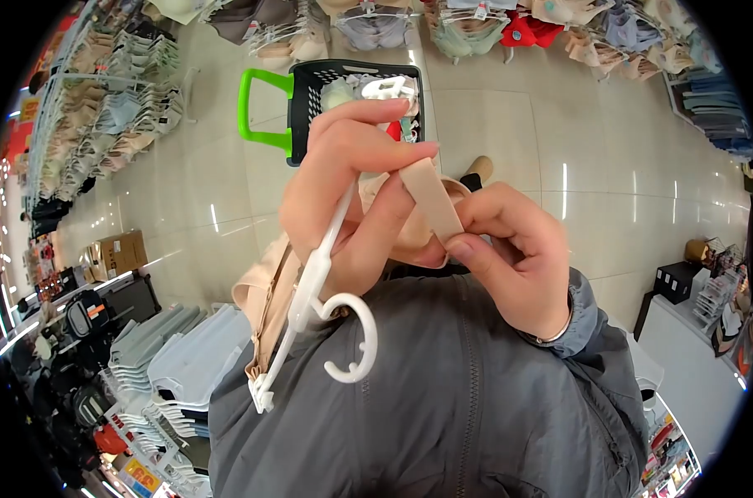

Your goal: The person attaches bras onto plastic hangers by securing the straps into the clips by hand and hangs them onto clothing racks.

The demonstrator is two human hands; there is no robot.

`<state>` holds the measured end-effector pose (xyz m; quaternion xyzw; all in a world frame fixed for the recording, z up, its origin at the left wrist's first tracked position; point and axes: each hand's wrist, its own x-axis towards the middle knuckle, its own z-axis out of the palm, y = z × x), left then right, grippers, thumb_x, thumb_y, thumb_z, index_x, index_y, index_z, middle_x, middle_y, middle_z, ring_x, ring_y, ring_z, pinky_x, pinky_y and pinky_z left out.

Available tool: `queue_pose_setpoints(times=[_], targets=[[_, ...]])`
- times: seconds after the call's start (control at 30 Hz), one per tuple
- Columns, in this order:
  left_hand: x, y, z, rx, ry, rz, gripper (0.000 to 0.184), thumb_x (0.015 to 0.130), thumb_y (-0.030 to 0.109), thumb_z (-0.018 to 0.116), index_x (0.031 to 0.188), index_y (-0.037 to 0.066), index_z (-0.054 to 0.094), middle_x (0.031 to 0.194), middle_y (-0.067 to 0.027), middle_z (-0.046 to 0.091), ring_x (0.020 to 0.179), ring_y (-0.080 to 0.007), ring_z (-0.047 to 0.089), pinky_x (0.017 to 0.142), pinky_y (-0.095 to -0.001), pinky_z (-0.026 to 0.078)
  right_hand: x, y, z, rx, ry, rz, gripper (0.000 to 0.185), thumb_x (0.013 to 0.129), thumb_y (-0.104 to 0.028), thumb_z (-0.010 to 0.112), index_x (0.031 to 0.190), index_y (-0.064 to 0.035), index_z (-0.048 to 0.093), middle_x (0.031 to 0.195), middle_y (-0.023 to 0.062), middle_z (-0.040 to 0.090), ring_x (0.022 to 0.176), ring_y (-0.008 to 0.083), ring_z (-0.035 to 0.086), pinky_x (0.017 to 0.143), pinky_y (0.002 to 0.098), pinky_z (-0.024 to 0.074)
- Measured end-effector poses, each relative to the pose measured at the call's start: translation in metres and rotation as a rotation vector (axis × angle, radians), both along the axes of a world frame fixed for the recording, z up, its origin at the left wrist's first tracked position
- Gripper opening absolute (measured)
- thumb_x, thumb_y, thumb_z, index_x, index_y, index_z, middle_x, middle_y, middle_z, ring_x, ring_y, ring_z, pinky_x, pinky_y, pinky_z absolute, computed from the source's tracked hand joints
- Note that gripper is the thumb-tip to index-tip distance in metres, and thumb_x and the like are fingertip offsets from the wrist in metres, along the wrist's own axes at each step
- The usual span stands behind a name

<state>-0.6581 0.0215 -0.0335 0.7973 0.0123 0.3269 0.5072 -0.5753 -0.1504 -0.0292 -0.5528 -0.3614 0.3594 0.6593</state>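
Observation:
A beige bra point(264, 286) hangs partly from a white plastic hanger point(312, 278), whose hook points down in front of the grey jacket. My left hand point(351, 187) is closed around the hanger's bar and the bra, with a flat beige band point(431, 197) against its fingers. The lower end of that band is pinched between the thumb and fingers of my right hand point(513, 257). Part of the bra lies behind my fingers and is hidden.
Beyond my hands a black basket point(292, 112) with a green handle point(245, 104) stands on the tiled floor, holding garments. Racks of bras point(131, 108) line the left and far sides. Hanging clothes point(198, 357) are at the lower left, a grey counter point(683, 349) at the right.

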Motion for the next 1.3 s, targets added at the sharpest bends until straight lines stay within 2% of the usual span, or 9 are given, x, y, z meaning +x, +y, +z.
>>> queue_pose_setpoints(times=[0.1, 0.17, 0.33, 0.4, 0.53, 0.73, 1.13, 1.2, 1.3], targets=[[0.005, -0.001, -0.007, 0.032, 0.019, -0.012, 0.020, 0.075, -0.003, 0.067, 0.094, 0.000, 0.066, 0.091, -0.0129, 0.062, 0.104, -0.0304, 0.055, 0.085, -0.0388, 0.046, -0.006, 0.002, 0.006, 0.105, 0.167, -0.130, 0.011, 0.081, 0.011, 0.062, 0.090, 0.0057, 0.060, 0.098, 0.0133, 0.062, 0.088, 0.0181, 0.062, 0.077, 0.0285, 0.0493], [0.007, -0.004, -0.012, 0.059, 0.026, -0.072, 0.012, 0.079, 0.001, 0.063, 0.091, -0.003, 0.062, 0.091, -0.0115, 0.063, 0.087, -0.0242, 0.056, 0.094, -0.0421, 0.041, 0.000, 0.000, -0.001, 0.145, 0.054, -0.159, 0.013, 0.080, 0.012, 0.062, 0.091, 0.0055, 0.060, 0.096, 0.0127, 0.060, 0.086, 0.0174, 0.060, 0.078, 0.0281, 0.0481], [0.007, -0.007, -0.009, 0.025, 0.048, -0.322, 0.015, 0.079, -0.002, 0.062, 0.094, -0.002, 0.062, 0.095, -0.0142, 0.061, 0.090, -0.0230, 0.055, 0.090, -0.0394, 0.043, 0.002, -0.003, -0.009, 0.184, 0.039, -0.202, 0.017, 0.078, 0.013, 0.064, 0.092, 0.0049, 0.060, 0.091, 0.0103, 0.056, 0.083, 0.0153, 0.055, 0.077, 0.0270, 0.0450], [0.000, -0.016, 0.000, -0.352, 0.154, -0.274, 0.017, 0.080, -0.003, 0.060, 0.097, -0.003, 0.061, 0.104, -0.0194, 0.058, 0.092, -0.0213, 0.055, 0.086, -0.0344, 0.043, 0.001, -0.002, -0.009, 0.202, 0.114, -0.198, 0.016, 0.079, 0.013, 0.064, 0.092, 0.0053, 0.057, 0.091, 0.0095, 0.056, 0.083, 0.0146, 0.055, 0.077, 0.0262, 0.0449], [0.001, -0.010, 0.001, -0.068, 0.103, -0.290, 0.018, 0.080, -0.003, 0.059, 0.098, -0.003, 0.060, 0.111, -0.0231, 0.053, 0.094, -0.0208, 0.054, 0.084, -0.0309, 0.043, 0.000, -0.003, -0.008, 0.211, 0.174, -0.193, 0.016, 0.080, 0.012, 0.064, 0.092, 0.0054, 0.055, 0.090, 0.0085, 0.056, 0.083, 0.0132, 0.055, 0.076, 0.0261, 0.0452], [0.003, -0.008, -0.003, -0.024, 0.119, -0.333, 0.019, 0.079, -0.005, 0.059, 0.098, -0.003, 0.061, 0.102, -0.0186, 0.058, 0.101, -0.0244, 0.054, 0.085, -0.0335, 0.043, 0.003, -0.003, -0.011, 0.196, 0.259, -0.240, 0.018, 0.079, 0.013, 0.064, 0.090, 0.0038, 0.054, 0.090, 0.0086, 0.056, 0.084, 0.0114, 0.056, 0.076, 0.0242, 0.0469], [0.006, -0.020, -0.002, -0.124, 0.166, -0.297, 0.013, 0.079, -0.004, 0.062, 0.092, -0.004, 0.060, 0.100, -0.0155, 0.058, 0.103, -0.0233, 0.053, 0.084, -0.0328, 0.043, 0.000, -0.004, -0.011, 0.188, -0.023, -0.418, 0.017, 0.079, 0.017, 0.061, 0.086, 0.0028, 0.054, 0.094, 0.0129, 0.058, 0.087, 0.0167, 0.061, 0.082, 0.0273, 0.0494], [0.010, -0.024, 0.000, -0.228, 0.159, -0.183, 0.011, 0.072, -0.004, 0.066, 0.078, 0.004, 0.062, 0.071, -0.0049, 0.060, 0.093, -0.0201, 0.061, 0.070, -0.0287, 0.048, 0.000, -0.004, -0.011, 0.180, -0.037, -0.427, 0.016, 0.080, 0.016, 0.060, 0.087, 0.0030, 0.054, 0.095, 0.0134, 0.058, 0.088, 0.0169, 0.061, 0.082, 0.0272, 0.0495], [0.010, -0.025, -0.001, -0.244, 0.186, -0.160, 0.011, 0.074, -0.003, 0.066, 0.082, 0.004, 0.063, 0.074, -0.0052, 0.060, 0.093, -0.0180, 0.061, 0.071, -0.0288, 0.048, 0.000, -0.004, -0.011, 0.187, 0.014, -0.411, 0.015, 0.082, 0.015, 0.059, 0.089, 0.0037, 0.053, 0.096, 0.0133, 0.058, 0.090, 0.0167, 0.061, 0.083, 0.0264, 0.0494]])
